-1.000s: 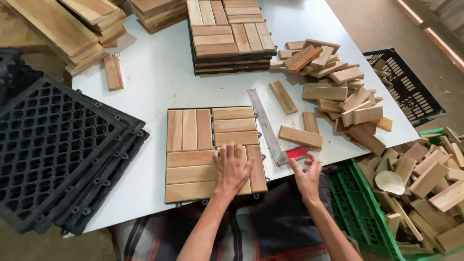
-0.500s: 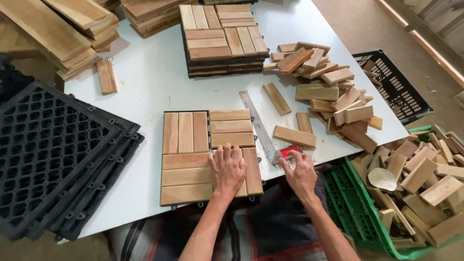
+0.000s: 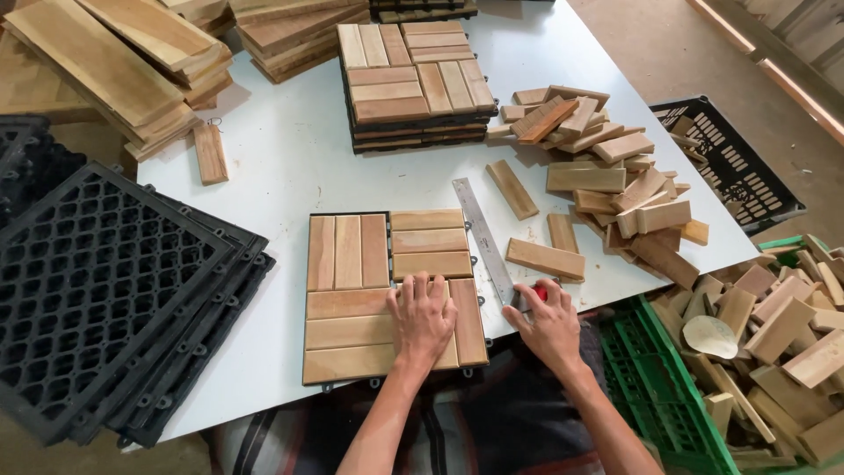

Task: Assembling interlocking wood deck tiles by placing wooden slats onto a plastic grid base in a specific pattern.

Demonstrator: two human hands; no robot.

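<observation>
A square wooden deck tile [image 3: 360,264] made of short slats lies near the front edge of the white table [image 3: 290,158]. My left hand [image 3: 422,318] rests flat on the tile's lower right slats, fingers spread. My right hand [image 3: 549,324] sits beside the tile at the table's edge, fingers closed around a small red object [image 3: 540,291]. A metal ruler [image 3: 486,242] lies diagonally just right of the tile, its lower end touching my right hand.
Loose wooden slats [image 3: 598,167] are heaped at the right. A stack of finished tiles [image 3: 413,75] stands at the back. Long planks [image 3: 105,62] lie back left. Black plastic grids [image 3: 105,290] overhang the left. A green crate [image 3: 677,387] of offcuts sits lower right.
My view has shifted slightly. My right hand has moved a little toward the ruler's lower end with the red object. My left hand stays pressed on the tile.
</observation>
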